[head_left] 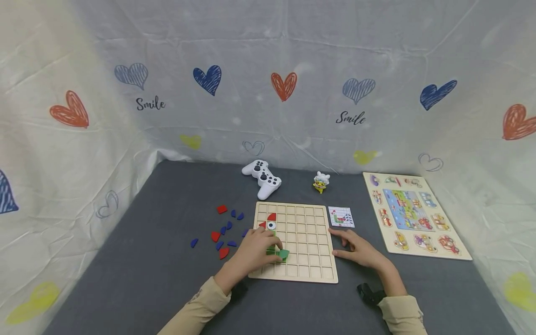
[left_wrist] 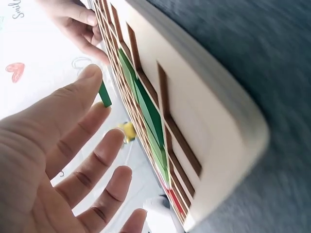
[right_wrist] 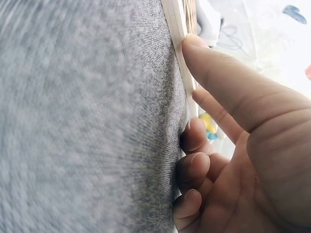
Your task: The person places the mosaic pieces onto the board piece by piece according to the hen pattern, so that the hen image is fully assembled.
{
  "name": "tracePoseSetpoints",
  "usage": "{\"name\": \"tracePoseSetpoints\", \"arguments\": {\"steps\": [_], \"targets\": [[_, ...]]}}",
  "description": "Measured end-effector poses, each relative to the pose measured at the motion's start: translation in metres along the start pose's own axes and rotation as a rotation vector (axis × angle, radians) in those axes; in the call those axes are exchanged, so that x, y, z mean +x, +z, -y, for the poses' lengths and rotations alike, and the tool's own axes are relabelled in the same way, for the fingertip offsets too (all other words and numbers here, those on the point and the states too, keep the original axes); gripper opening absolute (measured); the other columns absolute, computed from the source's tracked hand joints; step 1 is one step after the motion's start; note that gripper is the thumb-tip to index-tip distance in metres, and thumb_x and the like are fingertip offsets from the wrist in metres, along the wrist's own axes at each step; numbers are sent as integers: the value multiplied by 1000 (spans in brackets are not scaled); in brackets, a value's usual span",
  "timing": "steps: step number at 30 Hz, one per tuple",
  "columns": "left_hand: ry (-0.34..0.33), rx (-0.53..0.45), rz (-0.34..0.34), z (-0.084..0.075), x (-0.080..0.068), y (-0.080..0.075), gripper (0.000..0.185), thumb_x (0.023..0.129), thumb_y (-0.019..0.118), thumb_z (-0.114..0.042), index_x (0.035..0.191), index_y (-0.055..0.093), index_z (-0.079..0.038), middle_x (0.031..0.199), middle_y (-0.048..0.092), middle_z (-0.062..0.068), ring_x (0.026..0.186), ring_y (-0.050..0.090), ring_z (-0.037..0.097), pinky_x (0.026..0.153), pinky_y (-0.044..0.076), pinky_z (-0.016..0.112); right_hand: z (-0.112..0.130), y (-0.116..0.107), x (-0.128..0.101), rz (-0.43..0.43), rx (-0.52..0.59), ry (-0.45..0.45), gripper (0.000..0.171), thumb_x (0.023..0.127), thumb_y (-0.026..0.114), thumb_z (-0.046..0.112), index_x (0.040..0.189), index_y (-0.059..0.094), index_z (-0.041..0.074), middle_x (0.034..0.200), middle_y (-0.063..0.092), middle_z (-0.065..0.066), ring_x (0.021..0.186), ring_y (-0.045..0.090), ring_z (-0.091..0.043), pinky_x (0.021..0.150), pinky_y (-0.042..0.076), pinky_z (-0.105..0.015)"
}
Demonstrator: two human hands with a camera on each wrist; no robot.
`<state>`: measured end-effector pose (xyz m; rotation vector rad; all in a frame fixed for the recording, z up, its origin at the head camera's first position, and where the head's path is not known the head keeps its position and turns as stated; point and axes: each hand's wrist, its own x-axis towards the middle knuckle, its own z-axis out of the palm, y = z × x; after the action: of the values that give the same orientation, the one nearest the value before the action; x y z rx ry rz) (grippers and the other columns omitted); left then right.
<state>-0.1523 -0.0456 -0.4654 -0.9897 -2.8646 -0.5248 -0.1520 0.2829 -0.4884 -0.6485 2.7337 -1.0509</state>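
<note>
A wooden grid board lies on the grey cloth, with red pieces, a white eye piece and green pieces set in its left columns. My left hand hovers over the board's left part. In the left wrist view its thumb and forefinger pinch a small green piece just above the board. My right hand rests at the board's right edge. Its thumb touches the board's side, and the other fingers lie loosely curled on the cloth.
Loose red and blue pieces lie left of the board. Behind it sit a white game controller, a small yellow toy and a pattern card. A picture puzzle board lies at the right. Printed sheets wall the table.
</note>
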Motion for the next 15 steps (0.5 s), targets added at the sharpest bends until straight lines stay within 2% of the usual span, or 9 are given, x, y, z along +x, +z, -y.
{"name": "tracePoseSetpoints", "arguments": {"steps": [7, 15], "targets": [[-25, -13, 17, -9, 6, 6, 25, 70, 77, -45, 86, 70, -28, 83, 59, -9, 77, 45, 10, 78, 41, 40, -2, 1, 1, 0, -3, 4, 62, 82, 70, 29, 136, 46, 8, 82, 39, -2, 62, 26, 0, 54, 29, -21], [-52, -30, 39, -16, 9, 12, 24, 70, 77, -45, 85, 70, -27, 81, 58, -8, 74, 44, 10, 71, 38, 36, -4, 1, 1, -6, -2, -15, 62, 83, 69, 28, 136, 46, 8, 82, 39, -2, 63, 27, -1, 55, 29, -21]]}}
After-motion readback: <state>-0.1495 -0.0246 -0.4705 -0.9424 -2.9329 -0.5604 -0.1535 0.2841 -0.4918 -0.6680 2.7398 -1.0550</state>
